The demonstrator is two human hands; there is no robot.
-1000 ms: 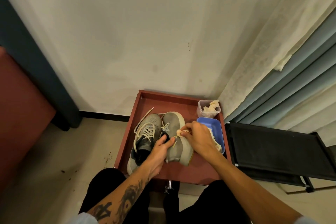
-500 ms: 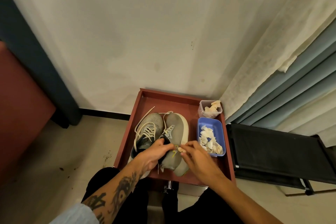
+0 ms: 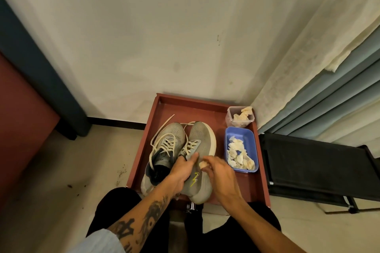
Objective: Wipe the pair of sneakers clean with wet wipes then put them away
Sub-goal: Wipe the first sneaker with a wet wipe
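Tray (image 3: pixel 197 102): a red-brown square with a raised rim is sitting against the wall (image 3: pixel 164 37) and holding both shoes and two tubs.
Clear tub (image 3: pixel 228 119): it is standing in the tray's far right corner, holding yellowish crumpled wads (image 3: pixel 241 115).
Blue tub (image 3: pixel 239 132): a rounded plastic rectangle just nearer than the clear one is holding white crumpled wipes (image 3: pixel 238 155).
Left sneaker (image 3: pixel 170 135): grey knit mesh, standing upright in the tray, its cream laces (image 3: pixel 164 146) trailing loose.
Right sneaker (image 3: pixel 202 137): grey with a thick pale sole and a yellow-green mark, it is leaning on its side against its mate, heel overhanging the near rim.
Left hand (image 3: pixel 183 170): it is gripping the tilted shoe at the collar, fingers curled in, thumb lying on the upper.
Right hand (image 3: pixel 218 172): its fingertips are pinching a small wipe wad (image 3: pixel 202 164) and pressing it to the shoe's side.
Surroundings: a black rack (image 3: pixel 308 166) is standing just right of the tray, pale and blue-grey curtains (image 3: pixel 329 88) are hanging behind it, and dark specks are lying on the floor (image 3: pixel 72 170).
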